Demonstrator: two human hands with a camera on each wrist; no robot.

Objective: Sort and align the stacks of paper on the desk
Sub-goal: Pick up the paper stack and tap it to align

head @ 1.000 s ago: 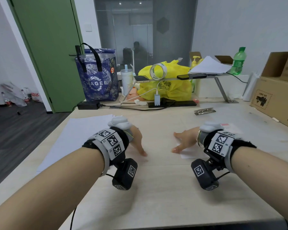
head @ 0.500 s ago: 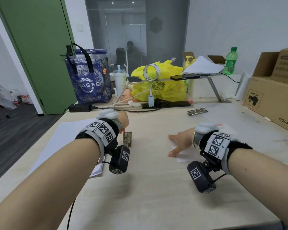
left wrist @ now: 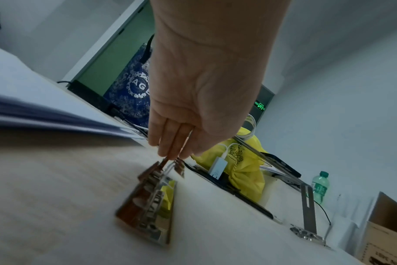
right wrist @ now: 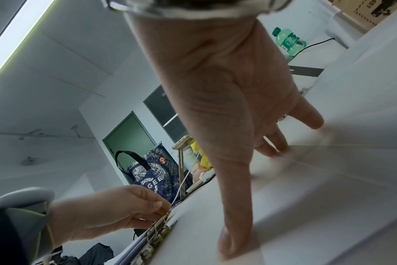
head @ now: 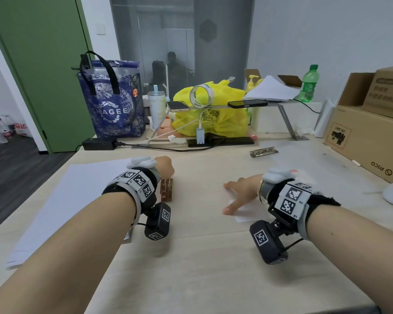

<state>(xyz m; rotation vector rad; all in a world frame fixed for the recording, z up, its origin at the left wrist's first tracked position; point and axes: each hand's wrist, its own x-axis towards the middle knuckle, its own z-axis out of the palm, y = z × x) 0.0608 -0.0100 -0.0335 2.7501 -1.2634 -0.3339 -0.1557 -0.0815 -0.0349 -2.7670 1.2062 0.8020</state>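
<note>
So the left hand [head: 165, 165] was pinching the wire handle of a metal binder clip [head: 167, 190], fingers bunched together on it. The wrist view showed the clip [left wrist: 147, 202] tilted, its far end down on the desk [head: 191, 268] and the held end lifted. The clip sat just beside the right edge of a big stack of white paper [head: 73, 200], which lay flat on the left side of the desk under the person's left forearm. Can't tell if the clip actually touched the stack.

The right hand [head: 241, 193] was spread flat, fingers straight, pressing down on a smaller sheet of white paper [head: 247, 214] on the right half of the desk. From the right wrist view, the thumb and fingertips [right wrist: 227, 242] were planted on that sheet, gripping nothing. The two hands were well apart, with bare desk between them.

Further back were a blue Chagee tote bag [head: 114, 103], a yellow plastic bag [head: 213, 109] and a green bottle [head: 307, 85], plus another loose pile of paper [head: 271, 88] on the metal riser. A second clip [head: 263, 152] lay far off toward the cardboard boxes [head: 368, 141].
</note>
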